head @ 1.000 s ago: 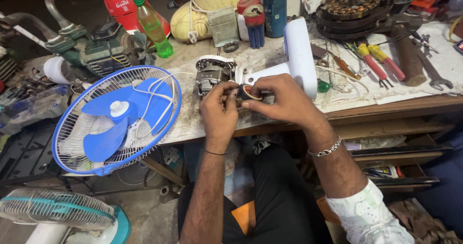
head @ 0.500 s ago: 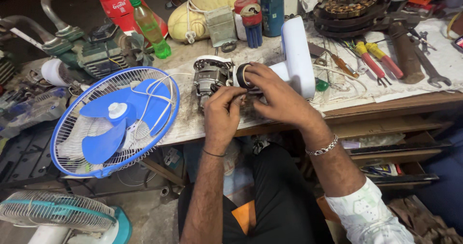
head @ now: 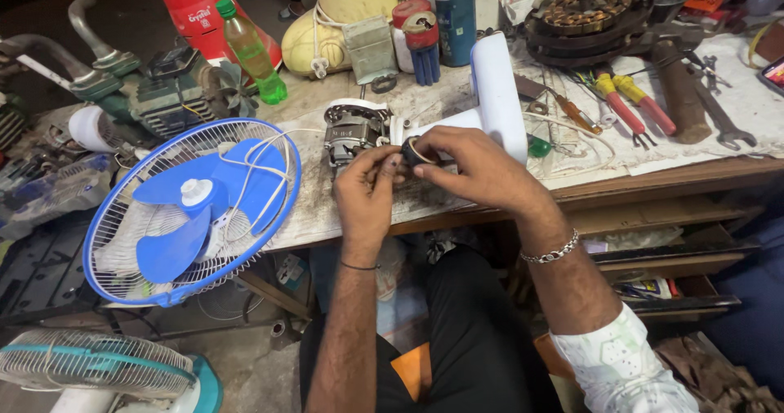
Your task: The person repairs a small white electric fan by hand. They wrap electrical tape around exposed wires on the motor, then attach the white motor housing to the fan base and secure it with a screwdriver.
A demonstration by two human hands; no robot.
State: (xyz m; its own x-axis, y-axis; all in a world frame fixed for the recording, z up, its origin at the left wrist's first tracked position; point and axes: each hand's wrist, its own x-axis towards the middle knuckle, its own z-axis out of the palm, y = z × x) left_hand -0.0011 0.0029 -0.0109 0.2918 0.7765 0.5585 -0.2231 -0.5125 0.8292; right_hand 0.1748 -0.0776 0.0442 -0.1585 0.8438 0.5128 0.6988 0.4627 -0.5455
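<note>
Both hands sit a little lower and closer to the bench edge than half a second ago, and the small black part (head: 415, 152) now shows more plainly between them. It is pinched in the right hand (head: 474, 168), thumb and forefinger closed around it, just in front of the fan motor (head: 353, 135) lying on the workbench (head: 327, 217). What the part is stays hard to make out; it looks like a short dark cylinder or ring, mostly covered by the fingertips. The left hand (head: 367, 188) comes up from below with its wrist bent, fingers curled and closed against the same part and the motor's near side; whether it grips the part or only steadies it I cannot tell. A thin band circles the left wrist and a metal bracelet (head: 555, 251) the right.

The motor's far half is hidden behind a white housing, and a white fan stand (head: 496, 95) lies just behind the right hand. To the left, a blue fan guard with blades (head: 192, 209) leans over the bench edge, a white cable draped across it. Screwdrivers (head: 629, 107) and a spanner (head: 723, 119) lie well to the right. A green bottle (head: 251, 52) stands at the back. Another fan, teal and white (head: 98, 368), is cut off at the lower left.
</note>
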